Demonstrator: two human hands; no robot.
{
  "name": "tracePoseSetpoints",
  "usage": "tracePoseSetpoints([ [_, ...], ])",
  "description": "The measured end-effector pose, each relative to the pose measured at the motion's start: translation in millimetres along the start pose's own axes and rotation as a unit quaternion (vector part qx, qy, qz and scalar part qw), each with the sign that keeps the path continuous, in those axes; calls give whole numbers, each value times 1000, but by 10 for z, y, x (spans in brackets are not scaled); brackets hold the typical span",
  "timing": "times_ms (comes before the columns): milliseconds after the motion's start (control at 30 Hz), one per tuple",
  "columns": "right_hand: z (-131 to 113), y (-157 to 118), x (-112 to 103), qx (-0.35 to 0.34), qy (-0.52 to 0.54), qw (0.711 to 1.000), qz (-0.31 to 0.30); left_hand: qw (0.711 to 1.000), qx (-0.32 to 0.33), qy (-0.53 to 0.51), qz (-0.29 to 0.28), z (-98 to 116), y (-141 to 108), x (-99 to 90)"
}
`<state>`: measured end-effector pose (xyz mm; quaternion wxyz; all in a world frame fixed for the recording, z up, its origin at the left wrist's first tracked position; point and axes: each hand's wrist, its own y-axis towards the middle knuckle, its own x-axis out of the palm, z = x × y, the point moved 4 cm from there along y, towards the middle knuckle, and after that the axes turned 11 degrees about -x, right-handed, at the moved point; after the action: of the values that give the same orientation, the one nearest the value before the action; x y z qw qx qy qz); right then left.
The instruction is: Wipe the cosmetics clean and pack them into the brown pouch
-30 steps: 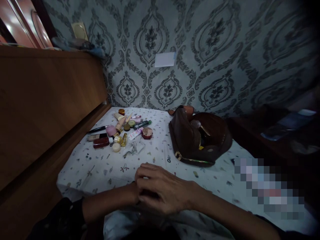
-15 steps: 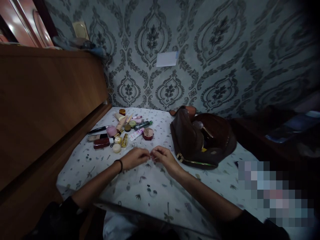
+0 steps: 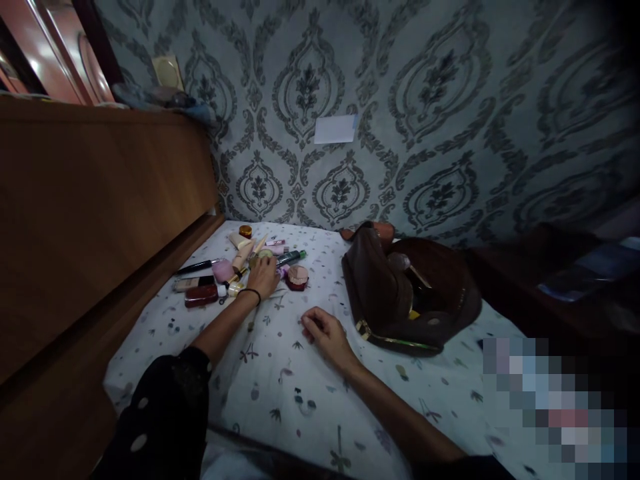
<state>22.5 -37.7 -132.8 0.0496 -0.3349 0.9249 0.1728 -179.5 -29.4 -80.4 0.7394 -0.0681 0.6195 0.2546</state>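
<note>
My left hand (image 3: 263,275) reaches over the right part of a cluster of cosmetics, its fingers pointing down by a round green-lidded jar (image 3: 265,254); what its fingertips touch is hidden. Just right of it sit a round compact (image 3: 297,277) and a dark green tube (image 3: 290,257). A pink jar (image 3: 223,270), a dark red bottle (image 3: 201,296) and a foundation bottle (image 3: 193,284) lie to its left. My right hand (image 3: 323,333) rests over the patterned cloth with curled fingers; whether something small is between them cannot be made out.
A brown leather bag (image 3: 395,293) stands open on the right of the cloth-covered table (image 3: 300,400). A wooden cabinet (image 3: 100,193) borders the left side. The patterned wall (image 3: 310,173) rises behind, with a white card (image 3: 335,129) on it.
My left hand has moved away from my right hand, up and left onto the cosmetics. My right hand stays near its place. The view has shifted slightly.
</note>
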Motion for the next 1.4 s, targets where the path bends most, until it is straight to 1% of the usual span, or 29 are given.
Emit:
tracePoseSetpoints([
  [133,13,11,5,-4,-2,1000,-8,1000,-15,-2,-2,-10,130,73],
  [333,21,12,1,1,-3,1000,-16,999,-47,-1,-6,-40,180,121],
  [533,-7,13,5,3,4,1000,-22,998,-67,-19,-6,-19,137,129],
  [733,-28,19,2,13,-8,999,-29,998,-53,-36,-14,56,29,126],
  [833,-23,19,1,7,-10,999,-30,998,-50,-37,-15,44,45,84],
  [933,-7,15,1,8,-2,1000,-30,997,-61,-33,-14,-43,179,-9],
  [1067,-21,14,-1,6,-2,999,-35,995,-104,0,3,-258,491,-163],
  [1167,-43,13,-6,3,-10,999,-41,991,-133,29,14,-406,730,-219],
  [1233,-52,12,-11,-3,-12,999,-42,988,-148,44,-2,-486,874,-205],
  [1333,-57,11,-16,-10,-1,999,-41,982,-168,65,-51,-615,1054,-161],
  [1400,-60,11,-16,-8,6,999,-42,978,-176,83,-82,-724,1133,-157],
])
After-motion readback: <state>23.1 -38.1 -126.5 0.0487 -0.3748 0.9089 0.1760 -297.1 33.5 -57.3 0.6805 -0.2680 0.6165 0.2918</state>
